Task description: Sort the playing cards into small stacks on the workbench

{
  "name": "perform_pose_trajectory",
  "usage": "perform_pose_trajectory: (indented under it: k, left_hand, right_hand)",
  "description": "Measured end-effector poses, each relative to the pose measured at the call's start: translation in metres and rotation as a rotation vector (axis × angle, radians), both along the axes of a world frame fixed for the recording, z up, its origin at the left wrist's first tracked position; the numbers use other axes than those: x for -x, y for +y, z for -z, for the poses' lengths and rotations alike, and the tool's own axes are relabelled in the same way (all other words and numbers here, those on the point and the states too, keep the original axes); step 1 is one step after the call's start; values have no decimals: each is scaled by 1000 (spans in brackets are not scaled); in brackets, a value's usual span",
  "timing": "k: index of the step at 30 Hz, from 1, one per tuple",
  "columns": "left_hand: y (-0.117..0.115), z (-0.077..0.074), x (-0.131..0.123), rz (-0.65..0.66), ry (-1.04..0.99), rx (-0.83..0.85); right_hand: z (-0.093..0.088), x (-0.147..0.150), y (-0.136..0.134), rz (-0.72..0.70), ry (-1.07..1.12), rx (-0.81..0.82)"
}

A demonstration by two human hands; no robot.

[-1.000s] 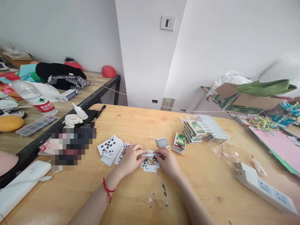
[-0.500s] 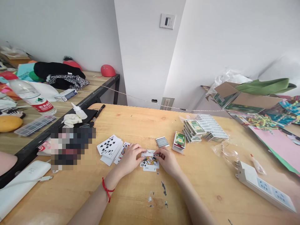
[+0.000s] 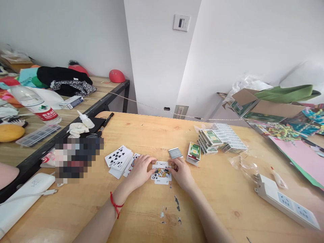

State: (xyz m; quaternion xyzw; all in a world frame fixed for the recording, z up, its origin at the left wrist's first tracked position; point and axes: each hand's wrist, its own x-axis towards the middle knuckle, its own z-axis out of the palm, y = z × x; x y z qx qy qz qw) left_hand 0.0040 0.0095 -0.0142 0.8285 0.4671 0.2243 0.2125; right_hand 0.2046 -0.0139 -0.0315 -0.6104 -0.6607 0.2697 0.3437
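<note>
On the wooden table (image 3: 141,209) lies a small stack of face-up playing cards (image 3: 161,174), a picture card on top. My left hand (image 3: 140,172) pinches its left edge with curled fingers, and my right hand (image 3: 181,172) pinches its right edge. A red string is tied round my left wrist. Left of my left hand lies a loose fan of cards (image 3: 118,160) with a nine of spades uppermost. Just beyond my right hand are a face-down card (image 3: 175,153) and an upright green card box (image 3: 194,152).
Stacked green card packs (image 3: 215,137) sit in clear wrap at the right. A white power strip (image 3: 286,202) and a glue bottle (image 3: 278,179) lie near the right edge. A power bank with cable (image 3: 22,199) lies at the left. A cluttered second table (image 3: 76,111) stands at the left.
Both hands have shifted slightly on the small stack, squaring it; the top edge of the stack shows a little more. Nothing else has moved.
</note>
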Motion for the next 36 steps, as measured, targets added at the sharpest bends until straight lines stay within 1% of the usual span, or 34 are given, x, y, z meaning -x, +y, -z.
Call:
perform_pose_trajectory:
  k: [5,20,24,26,28,30,32,34,36]
  left_hand:
    - [0,1,0,7,39,-15]
    - [0,1,0,-1,38,-5]
    - [-2,-4,-2,0,49,-41]
    - [-6,-8,-5,4,60,-79]
    - [-13,-12,-11,37,78,-114]
    - [-23,-14,-20,125,108,-120]
    - [-34,-13,-29,139,119,-134]
    - [-44,-8,-37,179,156,-153]
    - [-53,-1,-44,148,214,-209]
  right_hand:
    - [0,0,0,-26,2,-3]
    - [-2,1,0,-9,-12,3]
    - [0,1,1,-4,-12,3]
    - [0,1,0,-7,-10,2]
    - [0,1,0,-9,-7,3]
    - [-1,1,0,-12,-8,5]
    - [-1,0,0,-12,-10,1]
    - [-1,0,0,-12,-13,-6]
    - [0,0,0,-8,-9,-12]
